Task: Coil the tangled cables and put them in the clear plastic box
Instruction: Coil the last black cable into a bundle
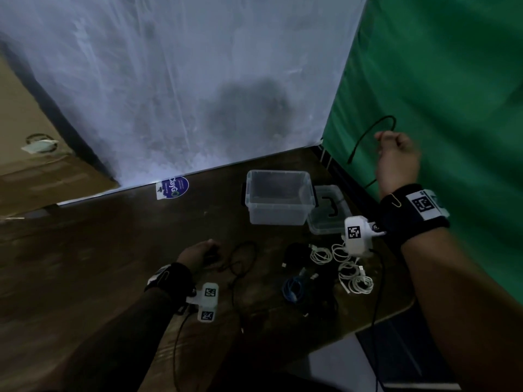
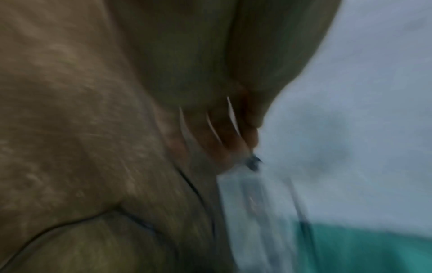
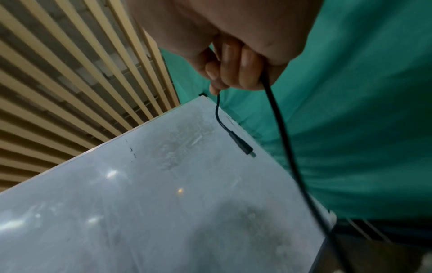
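My right hand [image 1: 396, 149] is raised over the table's right edge, gripping a thin black cable [image 1: 368, 131]. In the right wrist view the fingers [image 3: 233, 70] curl round this cable [image 3: 286, 147], and its short end with the plug [image 3: 243, 146] dangles below. My left hand [image 1: 198, 251] lies low on the table with curled fingers [image 2: 229, 133] holding the black cable's loose loops [image 1: 243, 258]; that view is blurred. The clear plastic box [image 1: 278, 196] stands open and empty at the back. White cables [image 1: 351, 270], a blue cable [image 1: 293, 287] and a black bundle [image 1: 295, 253] lie tangled in front of it.
The box's clear lid [image 1: 328, 210] with a black handle lies to the right of the box. A blue sticker [image 1: 172, 187] sits at the table's back edge. A white board stands behind the dark wooden table [image 1: 113, 250], a green cloth [image 1: 452, 80] hangs on the right.
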